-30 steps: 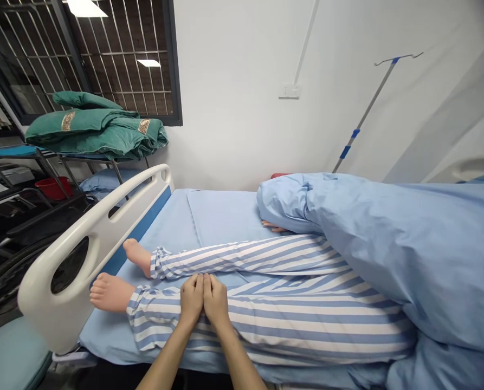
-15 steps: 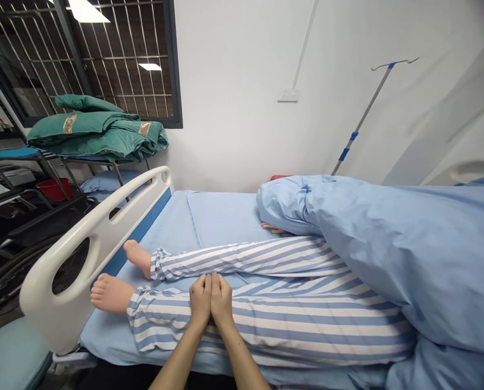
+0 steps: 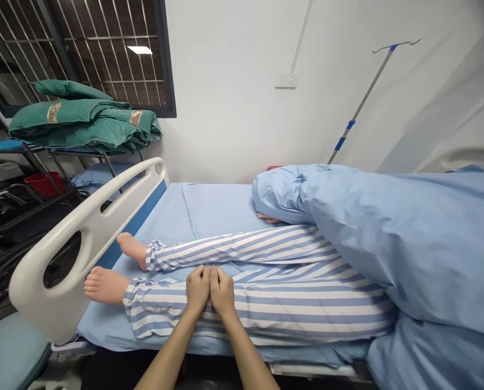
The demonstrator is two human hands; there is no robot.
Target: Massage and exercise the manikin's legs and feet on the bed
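My left hand [image 3: 198,289] and my right hand [image 3: 222,290] are side by side in loose fists, backs up, knuckles nearly touching. They appear over the near leg of the blue-and-white striped trousers [image 3: 298,306]; whether they touch the cloth I cannot tell. Nothing shows in either fist, though the curled fingertips are hidden. The trousers are on a figure lying on its back, with a near foot [image 3: 107,285] and a far foot [image 3: 131,249] bare at the left. A blue quilt [image 3: 372,227] covers the upper body, and a few fingers [image 3: 269,218] peek out from its edge.
The bed's cream footboard [image 3: 58,238] rises at the left. Light-blue sheet [image 3: 217,208] covers the mattress. Behind the bed stands an IV pole [image 3: 361,108] by the wall. Folded green bedding [image 3: 87,119] is piled beyond the footboard, and a pale green seat [image 3: 10,352] is at lower left.
The view has tilted down slightly, so the bed and wall sit higher in the picture. My fists have drawn a little apart, still next to each other.
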